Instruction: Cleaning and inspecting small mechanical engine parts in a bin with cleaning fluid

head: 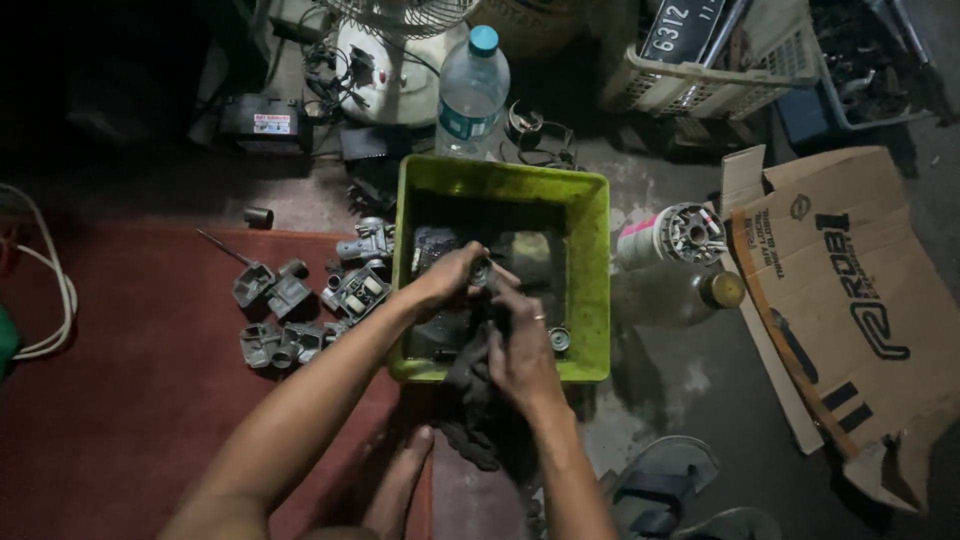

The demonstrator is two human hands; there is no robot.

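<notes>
Currently my left hand (448,280) is clenched around a small metal part (481,270), held above the green tub (590,290). My right hand (520,350) sits just below that grip, fingers pinching a dark rag (470,385) that hangs over the tub's near rim. Left of the grip, grey metal castings (300,310) lie on the red mat (130,390). Beyond it stands a water bottle (472,90); to the right, a jar (665,235) and flattened cardboard (850,290).
</notes>
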